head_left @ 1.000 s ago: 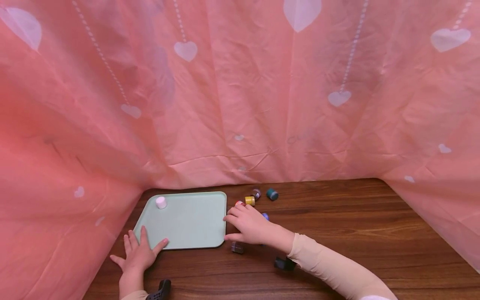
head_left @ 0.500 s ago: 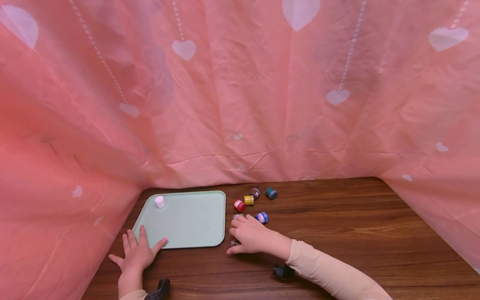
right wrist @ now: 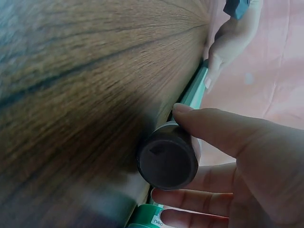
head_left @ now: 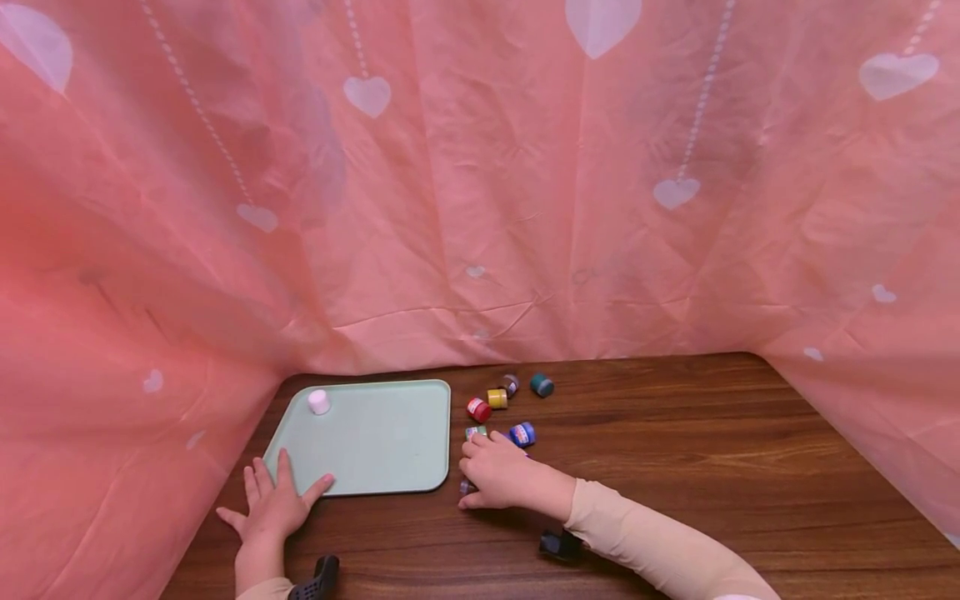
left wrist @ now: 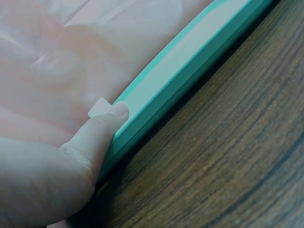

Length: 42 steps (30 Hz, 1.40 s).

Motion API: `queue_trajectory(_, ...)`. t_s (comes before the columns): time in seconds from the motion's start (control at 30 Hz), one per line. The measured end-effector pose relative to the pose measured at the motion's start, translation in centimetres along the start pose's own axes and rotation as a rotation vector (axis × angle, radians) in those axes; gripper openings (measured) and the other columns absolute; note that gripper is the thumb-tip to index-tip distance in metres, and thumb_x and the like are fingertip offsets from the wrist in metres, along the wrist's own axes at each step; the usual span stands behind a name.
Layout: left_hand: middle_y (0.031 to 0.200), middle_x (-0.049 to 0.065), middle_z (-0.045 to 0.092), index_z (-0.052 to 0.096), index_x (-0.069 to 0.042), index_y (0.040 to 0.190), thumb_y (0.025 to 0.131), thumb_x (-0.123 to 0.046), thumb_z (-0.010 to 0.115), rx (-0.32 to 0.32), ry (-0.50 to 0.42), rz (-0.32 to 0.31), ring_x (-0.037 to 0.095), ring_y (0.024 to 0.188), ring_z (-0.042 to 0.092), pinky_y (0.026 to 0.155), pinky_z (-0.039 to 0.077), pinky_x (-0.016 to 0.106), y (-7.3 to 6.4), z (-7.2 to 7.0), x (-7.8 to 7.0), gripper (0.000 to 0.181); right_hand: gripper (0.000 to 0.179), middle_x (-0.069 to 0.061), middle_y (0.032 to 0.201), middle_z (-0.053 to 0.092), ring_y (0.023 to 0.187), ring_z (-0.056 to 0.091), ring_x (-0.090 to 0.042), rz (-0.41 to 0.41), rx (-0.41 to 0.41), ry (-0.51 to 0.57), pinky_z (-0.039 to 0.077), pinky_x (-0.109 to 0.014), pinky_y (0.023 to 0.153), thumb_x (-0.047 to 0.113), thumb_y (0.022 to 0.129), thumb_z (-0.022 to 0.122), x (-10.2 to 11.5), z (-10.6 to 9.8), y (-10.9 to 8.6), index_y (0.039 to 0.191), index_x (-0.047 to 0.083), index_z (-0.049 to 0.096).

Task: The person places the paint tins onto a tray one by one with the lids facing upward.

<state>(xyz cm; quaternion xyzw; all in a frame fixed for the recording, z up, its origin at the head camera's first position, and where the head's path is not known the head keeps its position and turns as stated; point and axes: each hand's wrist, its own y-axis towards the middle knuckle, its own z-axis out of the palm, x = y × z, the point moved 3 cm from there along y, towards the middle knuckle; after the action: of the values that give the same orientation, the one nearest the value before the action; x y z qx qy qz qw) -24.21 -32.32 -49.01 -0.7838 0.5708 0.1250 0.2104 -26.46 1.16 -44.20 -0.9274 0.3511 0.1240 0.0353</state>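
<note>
Where the tabletop (head_left: 675,442) came closest to the person, the left hand (head_left: 272,507) lay with its fingers spread wide, gripping nothing, its thumb over the near rim of a pale green, rounded rectangular tray (head_left: 382,442). This looked like steadying. The right hand (head_left: 501,473), just outside the tray's right edge, was partly closed: its thumb and fingers lay on either side of a small dark round jar (right wrist: 168,156), holding it. How firm that hold was, and whether the jar had left the wood, could not be told.

Over the last second the right hand had come from the tray's right edge nearer to the person and onto this jar, leaving a small red jar (head_left: 478,409) in plain sight. In judgement, that turned a reach into a hold, with the jar so far outside the tray; the left hand had hardly changed.

Just beyond the right fingertips sat a small green jar (head_left: 475,432), with a small blue jar (head_left: 522,434) to its right. Past the red one lay a small yellow jar (head_left: 497,399), a dark purplish jar (head_left: 510,384) and a teal jar (head_left: 542,384). A white cylinder (head_left: 318,402) stood in the tray's far left corner, and a pink heart-patterned curtain (head_left: 420,250) closed off the back.
</note>
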Motion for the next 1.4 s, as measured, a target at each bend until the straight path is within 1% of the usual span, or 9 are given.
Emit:
queue_trajectory(0.3, 0.151, 0.038, -0.024, -0.002, 0.002, 0.154, 0.078, -0.084, 0.046, -0.002, 0.0, 0.005, 0.052, 0.141, -0.026, 0.09, -0.028, 0.08, 0.0, 0.0, -0.1, 0.125, 0.046, 0.005, 0.096, 0.062, 0.097, 0.054, -0.015, -0.014, -0.003, 0.005, 0.045, -0.032, 0.077, 0.063, 0.082, 0.065, 0.1, 0.0, 0.0, 0.097, 0.02, 0.07)
queue_trajectory(0.53, 0.151, 0.039, -0.024, -0.002, 0.002, 0.154, 0.078, -0.084, 0.046, -0.001, 0.003, 0.004, 0.052, 0.141, -0.026, 0.09, -0.028, 0.08, -0.1, -0.1, -0.3, 0.125, 0.044, 0.006, 0.096, 0.061, 0.101, 0.056, -0.015, -0.024, -0.006, 0.012, 0.046, -0.031, 0.077, 0.063, 0.081, 0.066, 0.1, 0.3, 0.1, 0.097, 0.022, 0.069)
queue_trajectory(0.73, 0.151, 0.039, -0.025, -0.001, 0.003, 0.154, 0.078, -0.084, 0.046, -0.008, 0.007, 0.003, 0.053, 0.141, -0.025, 0.09, -0.027, 0.08, -0.1, -0.1, -0.1, 0.125, 0.043, 0.005, 0.094, 0.06, 0.104, 0.058, -0.016, -0.03, -0.027, 0.029, 0.046, -0.032, 0.077, 0.062, 0.08, 0.068, 0.0, -0.1, 0.2, 0.094, 0.022, 0.068)
queue_trajectory(1.03, 0.15, 0.039, -0.026, -0.002, 0.003, 0.154, 0.078, -0.085, 0.045, 0.006, 0.006, 0.001, 0.053, 0.141, -0.026, 0.089, -0.027, 0.08, -0.1, -0.1, 0.0, 0.125, 0.042, 0.005, 0.096, 0.061, 0.098, 0.055, -0.014, -0.031, -0.057, 0.023, 0.043, -0.029, 0.073, 0.06, 0.08, 0.07, -0.5, -0.7, 0.2, 0.095, 0.021, 0.068)
queue_trajectory(1.27, 0.15, 0.04, -0.025, -0.001, 0.003, 0.154, 0.078, -0.085, 0.045, 0.007, 0.007, 0.004, 0.054, 0.141, -0.025, 0.089, -0.027, 0.08, -0.2, 0.0, 0.0, 0.125, 0.039, 0.005, 0.091, 0.059, 0.091, 0.053, -0.014, -0.012, -0.094, 0.049, 0.039, -0.027, 0.069, 0.056, 0.081, 0.07, -1.0, -0.9, 0.6, 0.092, 0.02, 0.066)
queue_trajectory(1.4, 0.15, 0.04, -0.025, -0.001, 0.004, 0.154, 0.078, -0.084, 0.046, 0.007, 0.006, 0.004, 0.054, 0.141, -0.025, 0.089, -0.027, 0.08, -0.2, -0.1, -0.1, 0.125, 0.039, 0.004, 0.09, 0.059, 0.091, 0.054, -0.015, -0.001, -0.128, 0.046, 0.041, -0.028, 0.072, 0.057, 0.081, 0.07, -1.3, -1.2, 1.0, 0.092, 0.02, 0.066)
